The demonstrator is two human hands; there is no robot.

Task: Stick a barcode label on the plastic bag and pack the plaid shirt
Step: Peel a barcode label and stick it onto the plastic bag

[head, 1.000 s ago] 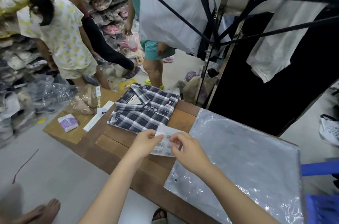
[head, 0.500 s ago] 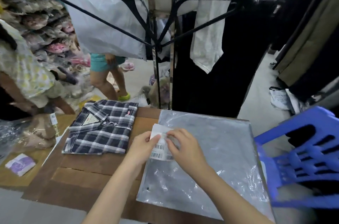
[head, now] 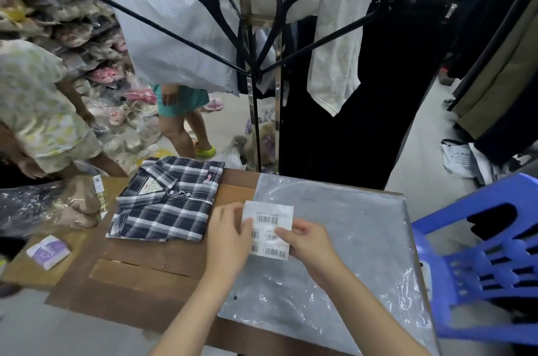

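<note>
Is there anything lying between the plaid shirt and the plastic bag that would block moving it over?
Nothing visible lies between the plaid shirt and the plastic bag; only both hands, holding the barcode sheet, hover over the bag's near left part.

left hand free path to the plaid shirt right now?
Probably yes. The plaid shirt lies just beside the left hand on the table with nothing between, but that hand is pinching the barcode sheet and must release first.

folded plaid shirt (head: 168, 201) beside flat plastic bag (head: 343, 239).
</note>
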